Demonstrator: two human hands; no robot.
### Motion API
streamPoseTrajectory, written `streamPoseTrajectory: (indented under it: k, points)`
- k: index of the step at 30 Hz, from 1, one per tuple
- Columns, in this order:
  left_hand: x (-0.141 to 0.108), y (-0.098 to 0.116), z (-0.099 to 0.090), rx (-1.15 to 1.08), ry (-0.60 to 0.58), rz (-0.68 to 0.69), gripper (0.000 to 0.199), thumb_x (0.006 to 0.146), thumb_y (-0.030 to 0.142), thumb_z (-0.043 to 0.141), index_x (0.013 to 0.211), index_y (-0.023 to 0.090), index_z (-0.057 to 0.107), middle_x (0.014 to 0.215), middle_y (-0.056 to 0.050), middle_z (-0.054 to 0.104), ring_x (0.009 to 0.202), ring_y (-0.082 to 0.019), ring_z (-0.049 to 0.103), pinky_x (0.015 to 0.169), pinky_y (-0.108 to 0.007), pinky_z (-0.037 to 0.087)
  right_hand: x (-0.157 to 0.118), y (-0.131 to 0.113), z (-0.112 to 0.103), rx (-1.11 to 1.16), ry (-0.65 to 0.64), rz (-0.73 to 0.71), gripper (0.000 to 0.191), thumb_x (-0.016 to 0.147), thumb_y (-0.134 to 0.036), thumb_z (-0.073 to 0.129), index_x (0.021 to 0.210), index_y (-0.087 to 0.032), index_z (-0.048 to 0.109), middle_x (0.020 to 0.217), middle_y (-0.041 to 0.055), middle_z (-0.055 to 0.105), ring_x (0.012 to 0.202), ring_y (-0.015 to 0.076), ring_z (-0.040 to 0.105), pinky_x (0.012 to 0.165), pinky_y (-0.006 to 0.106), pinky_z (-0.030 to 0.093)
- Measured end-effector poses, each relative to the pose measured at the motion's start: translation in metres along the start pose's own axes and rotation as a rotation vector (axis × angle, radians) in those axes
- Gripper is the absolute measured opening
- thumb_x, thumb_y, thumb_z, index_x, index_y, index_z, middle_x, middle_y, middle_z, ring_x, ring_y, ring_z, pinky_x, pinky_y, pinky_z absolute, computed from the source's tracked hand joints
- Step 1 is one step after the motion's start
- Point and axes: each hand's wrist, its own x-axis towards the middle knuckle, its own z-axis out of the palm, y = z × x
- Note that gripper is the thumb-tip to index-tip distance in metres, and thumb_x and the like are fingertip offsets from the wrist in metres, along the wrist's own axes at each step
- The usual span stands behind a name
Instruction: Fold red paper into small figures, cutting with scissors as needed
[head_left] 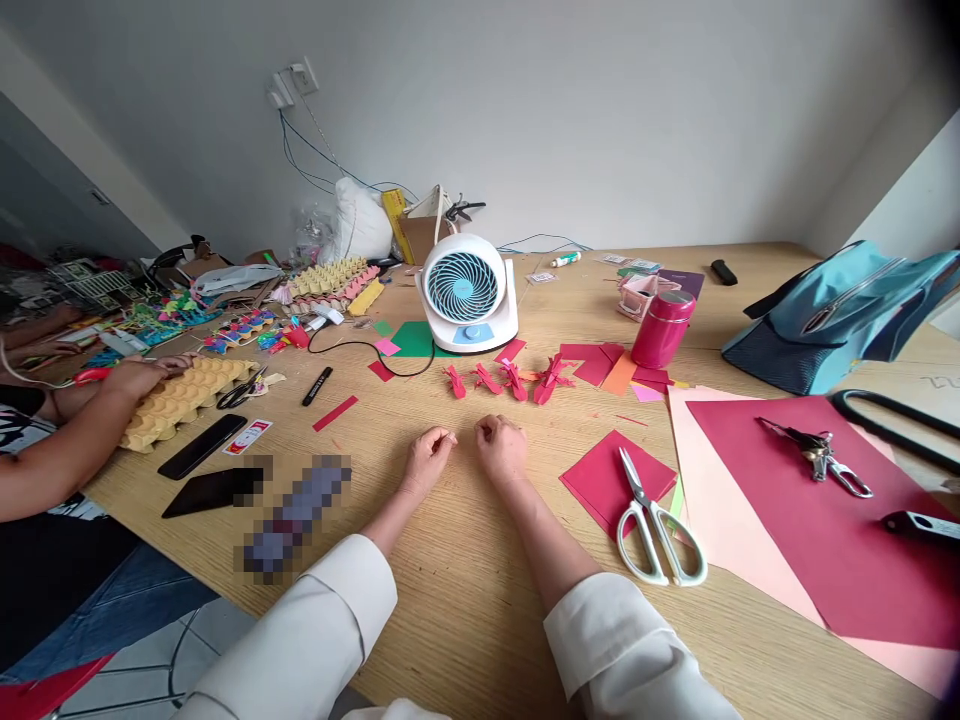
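Note:
My left hand [430, 456] rests on the wooden table with its fingers curled in. Beside it, a small gap away, my right hand [501, 446] is also closed, knuckles up. Nothing shows between the fingers of either hand. Just beyond them stand several folded red paper figures [512, 380] in a row. To the right lies a stack of red paper squares [600, 468], with white-handled scissors [651, 530] partly on top, blades slightly apart. A narrow red paper strip [335, 413] is left of my left hand.
A white fan [469, 290] faces me behind the figures. On the right are a pink flask [664, 330], a blue bag [832, 310] and large red paper [787, 540] bearing keys [817, 455]. At left, another person's arm [82, 450] reaches over an egg tray [187, 400], near phones [202, 447].

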Motion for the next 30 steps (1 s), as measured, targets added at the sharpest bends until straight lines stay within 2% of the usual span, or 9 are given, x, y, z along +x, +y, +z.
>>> streamPoseTrajectory:
  k: [6,11,18,30]
  points:
    - [0.002,-0.005,0.002,0.016,-0.033,0.019,0.025,0.088,0.032,0.049,0.071,0.018,0.061,0.073,-0.002,0.068,0.069,-0.015,0.060,0.068,-0.025,0.044,0.000,0.003,0.000,0.012,-0.002,0.011,0.016,0.090,-0.026,0.055,0.082,-0.022,0.069,0.084,0.0011,0.070,0.077,0.0144,0.060,0.075,0.027,0.035]
    - [0.004,-0.008,0.005,0.037,-0.048,0.052,0.024,0.088,0.029,0.050,0.070,0.018,0.062,0.069,-0.001,0.066,0.065,-0.014,0.057,0.066,-0.024,0.041,0.001,0.004,0.001,0.016,0.013,0.024,0.021,0.093,-0.031,0.052,0.087,-0.023,0.070,0.089,0.0012,0.072,0.079,0.0149,0.062,0.078,0.027,0.038]
    - [0.005,-0.009,0.007,0.108,-0.047,0.119,0.023,0.088,0.025,0.052,0.070,0.017,0.063,0.066,0.000,0.062,0.064,-0.014,0.053,0.066,-0.025,0.038,0.001,0.002,0.001,0.006,0.030,0.053,0.022,0.093,-0.030,0.052,0.088,-0.023,0.072,0.092,0.0024,0.073,0.082,0.0160,0.064,0.076,0.025,0.043]
    - [-0.007,-0.007,0.008,0.287,-0.054,0.267,0.024,0.088,0.021,0.053,0.065,0.018,0.059,0.071,-0.004,0.064,0.070,-0.016,0.053,0.069,-0.027,0.036,-0.054,-0.002,-0.016,-0.031,0.031,0.010,0.019,0.090,-0.027,0.054,0.086,-0.022,0.072,0.089,0.0026,0.074,0.078,0.0156,0.063,0.071,0.023,0.043]
